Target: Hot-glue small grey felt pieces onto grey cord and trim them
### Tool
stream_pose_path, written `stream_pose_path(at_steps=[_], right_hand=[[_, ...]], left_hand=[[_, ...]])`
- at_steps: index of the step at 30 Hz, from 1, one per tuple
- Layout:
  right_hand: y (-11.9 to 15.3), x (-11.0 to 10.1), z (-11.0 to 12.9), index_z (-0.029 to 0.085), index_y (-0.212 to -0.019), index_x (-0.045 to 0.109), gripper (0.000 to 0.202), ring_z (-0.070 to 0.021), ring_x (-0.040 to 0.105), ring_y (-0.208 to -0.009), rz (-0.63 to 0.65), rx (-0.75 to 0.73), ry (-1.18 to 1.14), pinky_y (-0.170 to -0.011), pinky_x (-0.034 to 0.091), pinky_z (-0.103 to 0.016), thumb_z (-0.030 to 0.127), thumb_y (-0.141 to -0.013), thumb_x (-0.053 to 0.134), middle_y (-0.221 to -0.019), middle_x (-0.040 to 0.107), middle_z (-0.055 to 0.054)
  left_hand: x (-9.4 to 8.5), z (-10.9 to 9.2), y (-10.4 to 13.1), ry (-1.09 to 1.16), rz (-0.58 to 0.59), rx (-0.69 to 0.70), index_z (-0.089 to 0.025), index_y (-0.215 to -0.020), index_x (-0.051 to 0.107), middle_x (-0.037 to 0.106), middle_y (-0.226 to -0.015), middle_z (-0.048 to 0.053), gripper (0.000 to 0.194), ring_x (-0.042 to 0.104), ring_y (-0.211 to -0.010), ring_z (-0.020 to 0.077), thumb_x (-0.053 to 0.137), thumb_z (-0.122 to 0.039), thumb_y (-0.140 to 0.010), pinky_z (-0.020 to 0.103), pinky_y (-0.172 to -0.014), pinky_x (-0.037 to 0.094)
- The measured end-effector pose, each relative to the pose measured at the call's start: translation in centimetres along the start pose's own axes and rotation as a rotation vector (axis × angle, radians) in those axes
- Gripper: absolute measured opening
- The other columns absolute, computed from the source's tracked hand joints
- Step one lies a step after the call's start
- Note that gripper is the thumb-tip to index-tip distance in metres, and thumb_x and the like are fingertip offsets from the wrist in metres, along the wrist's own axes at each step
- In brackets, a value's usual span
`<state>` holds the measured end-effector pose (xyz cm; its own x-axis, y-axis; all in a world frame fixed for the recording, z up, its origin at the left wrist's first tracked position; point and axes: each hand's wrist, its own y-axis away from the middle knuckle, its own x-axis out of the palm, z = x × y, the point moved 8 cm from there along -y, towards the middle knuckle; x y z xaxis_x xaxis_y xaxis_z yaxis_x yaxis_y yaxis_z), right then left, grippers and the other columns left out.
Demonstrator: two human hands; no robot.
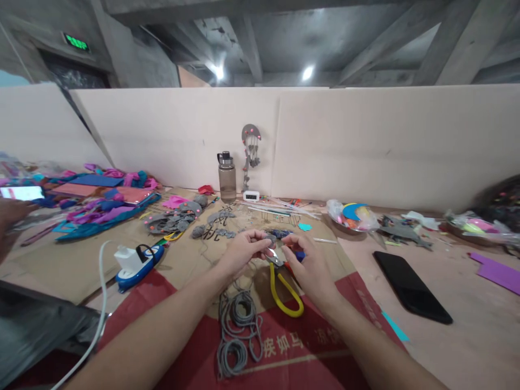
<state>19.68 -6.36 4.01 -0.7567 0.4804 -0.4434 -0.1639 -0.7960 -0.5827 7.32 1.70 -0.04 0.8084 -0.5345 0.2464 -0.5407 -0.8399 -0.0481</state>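
Observation:
My left hand [242, 253] pinches a small grey felt piece [270, 238] between thumb and fingertips, above the cardboard sheet. Close beside it, my right hand [305, 259] has its thumb and fingers curled together; whatever they hold is too small to make out. Below both hands lie scissors with yellow handles [296, 313], their metal blades partly behind the fingers. Nearer to me, loops of grey cord [244, 310] rest on the red part of the cardboard.
A black phone [411, 287] lies to the right, a blue power strip [140, 271] to the left. Behind stand a water bottle [227, 179] and a small white clock [251, 196]. Grey felt pieces [173, 218] are piled back left. At the far left edge, another person's hand [10, 214] is near a lit phone.

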Motion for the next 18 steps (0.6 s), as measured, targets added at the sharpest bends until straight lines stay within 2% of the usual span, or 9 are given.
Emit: stream_pose_path(at_steps=[2,4,8,13,18], right_hand=[[0.1,-0.3,1.3,0.021,-0.087,0.059,0.007,-0.0199,0.054,-0.092,-0.046,-0.133,0.163,-0.081,0.040,-0.034,0.023,-0.083,0.054,-0.092,0.061,-0.006],[0.3,-0.3,2.2,0.021,-0.083,0.060,0.005,-0.0199,0.053,-0.090,-0.069,-0.226,0.306,-0.081,0.037,-0.035,0.022,-0.083,0.055,-0.089,0.062,-0.005],[0.5,0.0,3.1,0.021,-0.078,0.060,0.007,-0.0192,0.053,-0.085,-0.082,-0.298,0.501,-0.078,0.032,-0.035,0.023,-0.084,0.056,-0.083,0.063,-0.003],[0.2,0.7,2.5,0.020,-0.071,0.054,0.008,-0.0190,0.051,-0.078,-0.051,-0.267,0.582,-0.075,0.031,-0.035,0.017,-0.079,0.054,-0.075,0.060,-0.004],[-0.4,-0.3,0.1,0.020,-0.074,0.050,0.006,-0.0178,0.051,-0.073,-0.098,-0.088,0.360,-0.068,0.038,-0.031,0.017,-0.079,0.050,-0.073,0.057,-0.003]], left_hand=[[0.2,0.2,0.1,-0.016,0.005,-0.006,-0.012,-0.077,0.057,0.064,-0.065,0.003,0.030,0.061,-0.058,0.0117,0.076,-0.030,-0.064,0.020,-0.053,0.041],[0.4,0.5,0.2,-0.031,0.020,-0.007,-0.012,-0.075,0.057,0.064,-0.066,0.004,0.029,0.061,-0.059,0.0119,0.075,-0.031,-0.065,0.021,-0.053,0.042],[0.8,0.7,0.4,-0.063,0.042,-0.015,-0.012,-0.073,0.058,0.064,-0.066,0.003,0.028,0.060,-0.059,0.0108,0.075,-0.032,-0.065,0.021,-0.054,0.043],[1.2,0.5,0.5,-0.096,0.041,-0.005,-0.012,-0.071,0.059,0.063,-0.062,0.002,0.026,0.058,-0.057,0.0103,0.076,-0.030,-0.063,0.022,-0.056,0.043],[0.5,0.6,0.4,-0.063,-0.003,-0.024,-0.012,-0.072,0.057,0.064,-0.061,0.003,0.026,0.057,-0.053,0.0099,0.075,-0.030,-0.065,0.022,-0.055,0.041]])
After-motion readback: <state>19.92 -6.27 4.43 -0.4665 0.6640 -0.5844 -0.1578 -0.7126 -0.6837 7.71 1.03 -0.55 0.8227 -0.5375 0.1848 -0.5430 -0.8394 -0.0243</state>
